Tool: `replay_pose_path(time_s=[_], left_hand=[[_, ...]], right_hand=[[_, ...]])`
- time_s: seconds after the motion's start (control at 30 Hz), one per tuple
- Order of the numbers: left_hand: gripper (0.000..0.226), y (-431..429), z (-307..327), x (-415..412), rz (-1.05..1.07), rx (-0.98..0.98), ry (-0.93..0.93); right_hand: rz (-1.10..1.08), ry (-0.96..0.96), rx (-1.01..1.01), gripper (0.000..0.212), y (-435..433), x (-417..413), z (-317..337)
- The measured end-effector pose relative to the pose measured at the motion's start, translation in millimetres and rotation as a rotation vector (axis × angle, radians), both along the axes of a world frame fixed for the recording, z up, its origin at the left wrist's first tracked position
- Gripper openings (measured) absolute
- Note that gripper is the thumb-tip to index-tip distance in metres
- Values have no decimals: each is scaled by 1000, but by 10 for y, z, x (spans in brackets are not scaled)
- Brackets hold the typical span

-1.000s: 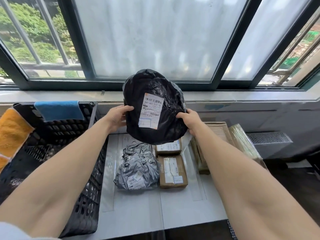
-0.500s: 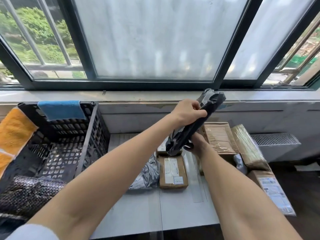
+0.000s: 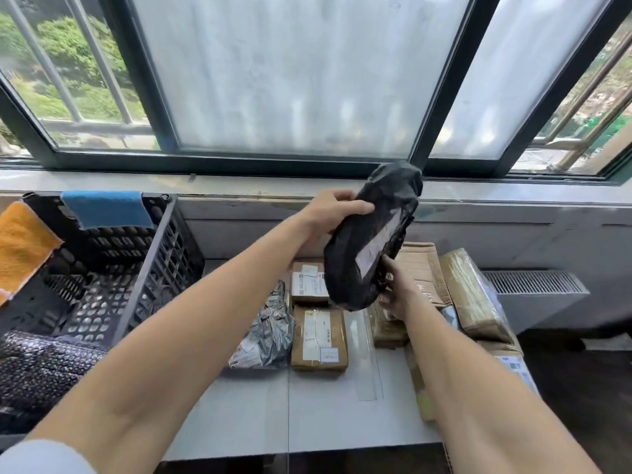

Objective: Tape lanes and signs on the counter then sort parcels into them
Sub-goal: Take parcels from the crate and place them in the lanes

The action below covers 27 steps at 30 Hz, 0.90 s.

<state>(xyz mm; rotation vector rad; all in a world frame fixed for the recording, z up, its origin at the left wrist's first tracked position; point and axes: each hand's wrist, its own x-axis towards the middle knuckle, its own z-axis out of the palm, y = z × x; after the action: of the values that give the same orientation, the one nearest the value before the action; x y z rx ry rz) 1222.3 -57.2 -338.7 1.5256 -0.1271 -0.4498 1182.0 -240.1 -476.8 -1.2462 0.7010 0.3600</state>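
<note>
A black plastic parcel [image 3: 371,234] with a white label hangs tilted in the air above the white counter [image 3: 253,412]. My left hand [image 3: 333,215] grips its upper left edge. My right hand [image 3: 396,290] holds its lower right edge from below. On the counter lie a grey plastic parcel [image 3: 268,331], two small brown boxes [image 3: 319,338] [image 3: 307,283] in the middle lane, and larger brown boxes [image 3: 422,268] at the right. Strips of clear tape [image 3: 366,364] mark lanes on the counter.
A black plastic crate [image 3: 113,282] stands at the left, with a blue cloth [image 3: 106,208] and an orange cloth [image 3: 20,244] over its rim and dark bubble-wrap parcels [image 3: 41,367] inside. A window sill runs behind. A wrapped parcel [image 3: 473,292] and a labelled box [image 3: 513,367] sit at the right.
The black parcel went from label-facing-me over the centre to edge-on, then tilted back, and shifted right toward the large boxes. Both hands kept hold of it.
</note>
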Motion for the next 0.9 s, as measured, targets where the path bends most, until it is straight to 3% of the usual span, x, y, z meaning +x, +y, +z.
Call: replay_pose_path(time_s=[0.07, 0.23, 0.47, 0.63, 0.8, 0.9], left_hand=[[27, 180, -15, 85, 88, -36, 47], [8, 383, -68, 213, 308, -166, 75], [20, 343, 41, 331, 579, -185, 67], [40, 378, -95, 292, 615, -146, 75], [14, 445, -200, 308, 541, -113, 126], [16, 427, -278, 336, 519, -151, 141]], right_hand=[[31, -9, 6, 34, -170, 20, 84], [-24, -222, 71, 26, -412, 200, 432], [-138, -407, 152, 31, -431, 624, 954], [-152, -394, 126, 34, -424, 677, 923], [-157, -394, 89, 20, -402, 655, 849], [-150, -393, 55, 20, -411, 626, 785]])
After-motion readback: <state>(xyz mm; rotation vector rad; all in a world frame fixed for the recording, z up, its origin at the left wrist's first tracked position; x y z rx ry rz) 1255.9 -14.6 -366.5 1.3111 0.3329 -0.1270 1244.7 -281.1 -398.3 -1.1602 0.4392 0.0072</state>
